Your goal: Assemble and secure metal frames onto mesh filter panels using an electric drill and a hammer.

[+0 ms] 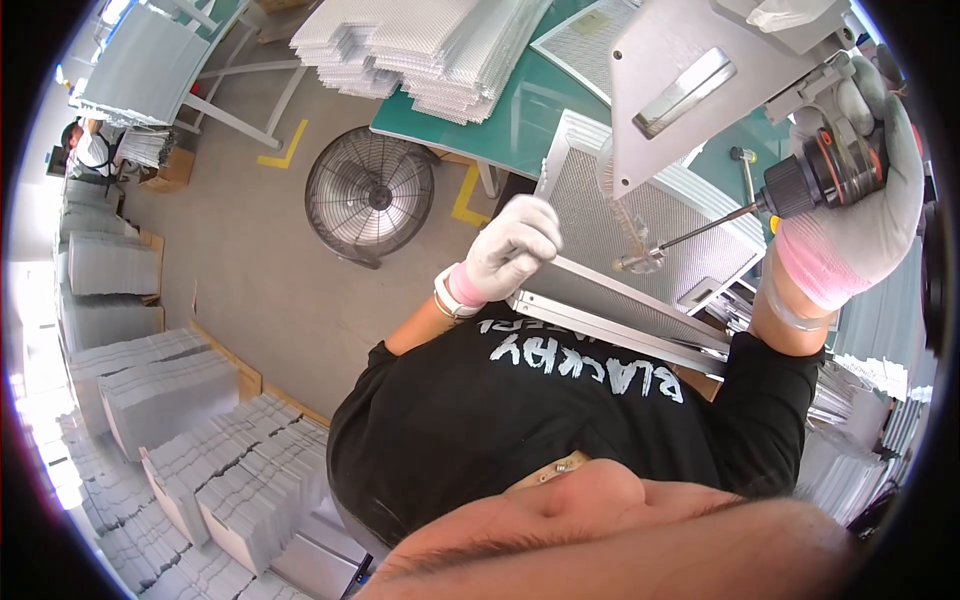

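Note:
My right hand point(865, 215), in a pale glove with a pink cuff, is wrapped round a black and orange power screwdriver point(818, 178). Its long bit points left, and the tip sits in a small clear, brass-coloured end piece above a metal mesh panel point(600, 200) with a pale frame. Gloved too, my left hand point(515, 245) hovers by the panel's left corner with its fingers curled in. Whatever it may pinch is hidden. Silver metal bars point(620, 325) lie between the panel and my body. Over the panel stands a grey metal plate point(680, 90) with a slot.
Stacked mesh sheets point(420, 50) lie on the green table point(530, 125). A hammer-like tool point(745, 160) rests beyond the screwdriver bit. On the floor at left stands a round fan point(375, 195). Stacks of grey panels point(240, 470) fill the lower left. Another person point(95, 148) is far left.

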A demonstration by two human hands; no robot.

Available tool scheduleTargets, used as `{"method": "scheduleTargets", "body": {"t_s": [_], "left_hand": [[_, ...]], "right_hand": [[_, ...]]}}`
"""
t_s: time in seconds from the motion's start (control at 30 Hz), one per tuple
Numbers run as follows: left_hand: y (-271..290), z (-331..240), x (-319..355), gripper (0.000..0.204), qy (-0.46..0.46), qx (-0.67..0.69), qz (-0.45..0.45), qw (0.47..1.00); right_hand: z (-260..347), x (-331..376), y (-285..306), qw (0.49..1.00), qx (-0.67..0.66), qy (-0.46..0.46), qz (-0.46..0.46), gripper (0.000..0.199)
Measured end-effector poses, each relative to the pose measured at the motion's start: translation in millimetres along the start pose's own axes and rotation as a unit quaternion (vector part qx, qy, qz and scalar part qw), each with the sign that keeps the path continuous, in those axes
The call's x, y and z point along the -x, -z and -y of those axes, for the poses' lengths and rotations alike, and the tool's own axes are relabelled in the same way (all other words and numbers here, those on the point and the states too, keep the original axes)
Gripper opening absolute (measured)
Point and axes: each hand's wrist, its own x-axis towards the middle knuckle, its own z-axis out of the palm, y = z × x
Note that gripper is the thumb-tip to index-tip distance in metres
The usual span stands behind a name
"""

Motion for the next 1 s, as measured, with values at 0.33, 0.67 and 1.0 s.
{"method": "scheduleTargets", "body": {"t_s": [0.33, 0.67, 1.0], "left_hand": [[-13, 6, 6, 0.01, 0.031, 0.113, -0.033, 0.993], [-23, 9, 16, 0.013, 0.039, 0.143, -0.11, 0.983], [-21, 3, 9, 0.016, 0.01, 0.076, -0.099, 0.992]], "right_hand": [[-26, 26, -14, 0.983, 0.175, -0.028, 0.045, 0.027], [-33, 35, -30, 0.993, 0.066, -0.098, -0.017, 0.013], [-28, 37, -28, 0.992, 0.041, -0.109, 0.049, 0.013]]}}
